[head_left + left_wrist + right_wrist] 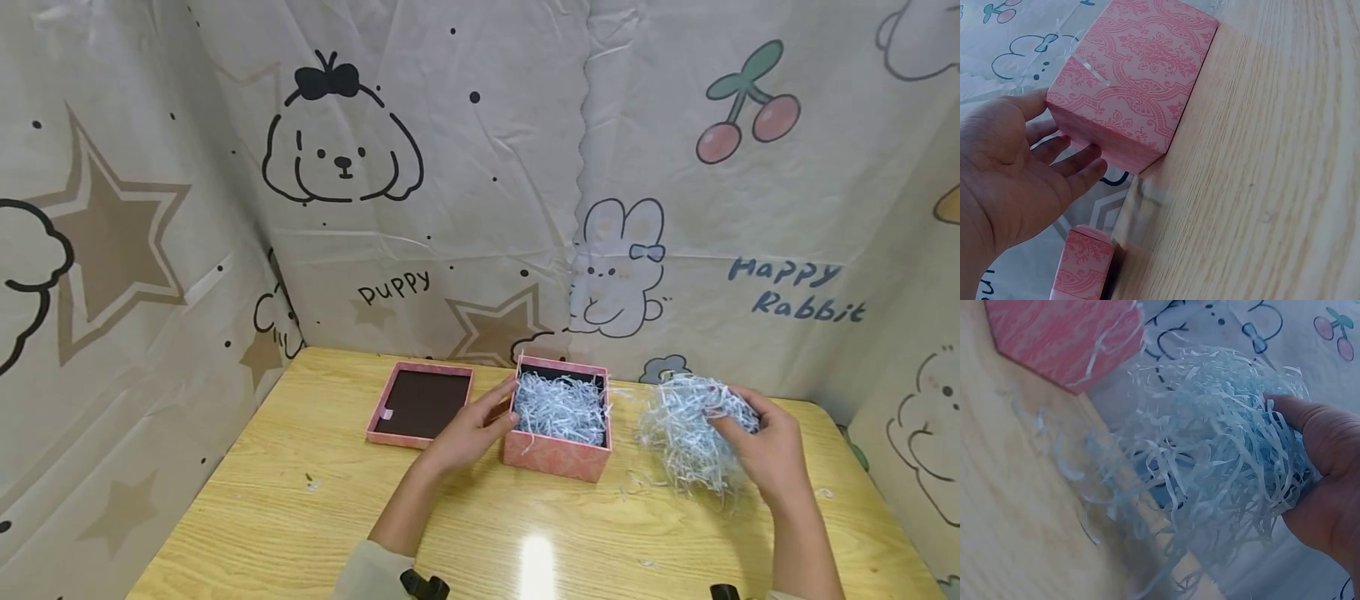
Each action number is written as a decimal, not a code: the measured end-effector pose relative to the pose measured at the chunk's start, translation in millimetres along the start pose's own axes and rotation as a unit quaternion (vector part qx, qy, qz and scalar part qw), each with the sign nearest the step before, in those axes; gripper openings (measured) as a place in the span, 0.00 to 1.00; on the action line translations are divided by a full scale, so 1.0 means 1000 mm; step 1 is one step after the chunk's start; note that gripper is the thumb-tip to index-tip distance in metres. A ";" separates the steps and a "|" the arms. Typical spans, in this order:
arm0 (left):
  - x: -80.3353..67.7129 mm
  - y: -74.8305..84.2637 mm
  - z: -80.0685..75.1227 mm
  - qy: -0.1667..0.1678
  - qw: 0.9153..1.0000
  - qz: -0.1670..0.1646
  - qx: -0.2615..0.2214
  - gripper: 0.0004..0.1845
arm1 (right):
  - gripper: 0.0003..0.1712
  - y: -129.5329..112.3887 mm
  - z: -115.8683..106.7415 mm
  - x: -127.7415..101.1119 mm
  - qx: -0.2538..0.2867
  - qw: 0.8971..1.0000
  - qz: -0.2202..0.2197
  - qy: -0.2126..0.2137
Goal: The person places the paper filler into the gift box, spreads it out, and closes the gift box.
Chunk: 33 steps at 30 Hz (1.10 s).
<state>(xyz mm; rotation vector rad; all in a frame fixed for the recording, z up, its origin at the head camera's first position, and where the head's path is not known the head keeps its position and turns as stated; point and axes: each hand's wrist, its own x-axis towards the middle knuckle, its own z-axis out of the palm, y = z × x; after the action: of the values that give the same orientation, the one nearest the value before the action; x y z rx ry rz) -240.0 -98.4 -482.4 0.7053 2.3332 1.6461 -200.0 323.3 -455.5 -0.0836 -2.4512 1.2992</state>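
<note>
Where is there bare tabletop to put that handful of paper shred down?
Free: the near table in front of the lid and the box, and between both forearms. Crowded: around the right hand with its shred bunch, where loose strands lie. The left hand touches the box side.

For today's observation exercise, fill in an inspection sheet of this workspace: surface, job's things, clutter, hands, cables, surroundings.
Surface: wooden table, light grain, with a glare spot.
Job's things: open pink box part-filled with pale blue paper shred; loose shred bundle; pink lid lying inside-up, left of the box.
Clutter: stray shred strands on the table near the bundle.
Hands: left hand open against the box's left side; right hand grips the bundle.
Cables: nothing seen.
Surroundings: cartoon-printed cloth backdrop on three sides.
</note>
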 end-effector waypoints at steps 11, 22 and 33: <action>-0.004 0.002 -0.001 0.006 1.000 -0.003 -0.003 0.33 | 0.23 -0.048 0.002 0.019 0.035 0.999 -0.011 0.012; -0.004 0.000 -0.002 0.004 1.000 -0.001 0.003 0.33 | 0.23 -0.090 0.020 0.033 0.078 0.996 -0.026 0.027; -0.002 0.000 -0.002 -0.005 1.000 0.001 0.002 0.33 | 0.22 -0.134 0.036 0.047 0.119 0.987 -0.110 -0.003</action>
<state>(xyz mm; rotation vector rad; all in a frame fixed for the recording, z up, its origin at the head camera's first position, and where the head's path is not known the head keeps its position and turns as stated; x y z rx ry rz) -239.1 -100.6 -481.4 0.7137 2.3298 1.6362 -241.1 228.5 -351.8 0.2447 -2.2160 1.4783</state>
